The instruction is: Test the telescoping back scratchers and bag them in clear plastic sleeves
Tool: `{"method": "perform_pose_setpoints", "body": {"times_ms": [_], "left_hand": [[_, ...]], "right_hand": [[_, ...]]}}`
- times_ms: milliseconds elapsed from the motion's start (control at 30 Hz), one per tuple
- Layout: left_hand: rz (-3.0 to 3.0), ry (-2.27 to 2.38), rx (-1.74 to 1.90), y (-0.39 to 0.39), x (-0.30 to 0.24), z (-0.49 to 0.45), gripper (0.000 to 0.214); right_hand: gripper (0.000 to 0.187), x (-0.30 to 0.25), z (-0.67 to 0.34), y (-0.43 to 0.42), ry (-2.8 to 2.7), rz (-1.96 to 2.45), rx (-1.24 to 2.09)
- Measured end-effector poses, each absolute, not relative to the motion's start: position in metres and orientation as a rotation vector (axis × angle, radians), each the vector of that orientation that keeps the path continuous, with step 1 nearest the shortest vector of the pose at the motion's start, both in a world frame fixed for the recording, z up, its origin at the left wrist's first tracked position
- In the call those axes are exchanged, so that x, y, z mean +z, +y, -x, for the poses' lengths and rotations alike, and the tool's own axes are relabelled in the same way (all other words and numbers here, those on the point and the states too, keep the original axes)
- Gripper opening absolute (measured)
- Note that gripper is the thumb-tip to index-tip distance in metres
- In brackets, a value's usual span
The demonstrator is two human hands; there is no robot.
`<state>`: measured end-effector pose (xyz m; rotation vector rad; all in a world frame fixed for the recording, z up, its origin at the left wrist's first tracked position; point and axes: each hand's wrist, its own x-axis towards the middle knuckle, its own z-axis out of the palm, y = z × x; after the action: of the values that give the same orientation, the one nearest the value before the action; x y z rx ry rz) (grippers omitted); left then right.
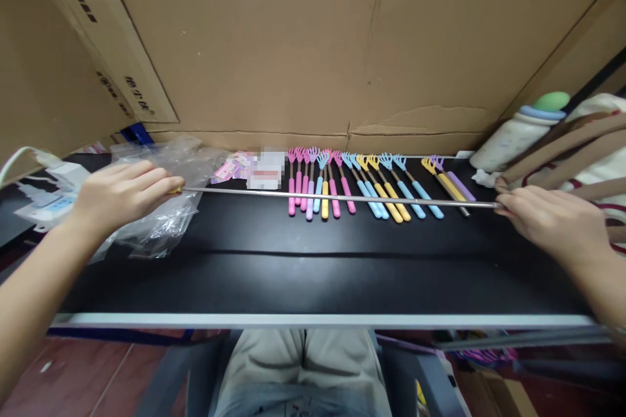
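Black bench [313, 273]: before the scratcher row [362, 186], left hand [122, 192] and right hand [552, 225] each grip one end of an extended rod [235, 192].

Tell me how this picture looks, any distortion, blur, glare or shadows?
Head view: wide-angle stretch enlarges the left hand and right hand at the frame edges; light is soft and even, no hard shadows on the black table top; the thin silver metal rod gripped in both hands shows mild sheen; a pixelated patch masks one spot beside the sharp row of pastel scratchers.

Long thin metal rod [337, 197], horizontal
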<state>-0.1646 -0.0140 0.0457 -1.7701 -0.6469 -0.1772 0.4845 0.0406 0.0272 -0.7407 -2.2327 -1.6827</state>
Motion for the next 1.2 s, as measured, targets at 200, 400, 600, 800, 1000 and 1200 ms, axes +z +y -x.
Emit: {"method": "perform_pose_setpoints", "body": {"times_ms": [200,400,600,800,1000,1200], "left_hand": [[1.821,-0.657,-0.181,-0.014,0.048,0.163,0.012],[1.823,-0.646,-0.217,-0.017,0.052,0.156,0.014],[1.788,-0.648,-0.247,-0.012,0.052,0.155,0.014],[1.775,-0.774,-0.283,-0.009,0.048,0.143,0.017],[2.032,-0.670,-0.407,-0.018,0.045,0.040,0.023],[2.040,-0.775,-0.507,-0.021,0.043,0.004,0.025]], "right_hand": [[0.033,0.026,-0.489,0.043,-2.260,0.912,-1.556],[0.034,0.021,-0.497,0.047,-2.320,1.438,-1.200],[0.024,0.024,-0.495,0.054,-2.299,1.609,-1.038],[0.021,0.028,-0.453,0.042,-2.313,1.544,-0.919],[0.023,0.024,-0.338,0.012,-2.410,0.946,-0.832],[0.024,0.027,-0.303,0.007,-2.376,0.897,-0.796]]}}
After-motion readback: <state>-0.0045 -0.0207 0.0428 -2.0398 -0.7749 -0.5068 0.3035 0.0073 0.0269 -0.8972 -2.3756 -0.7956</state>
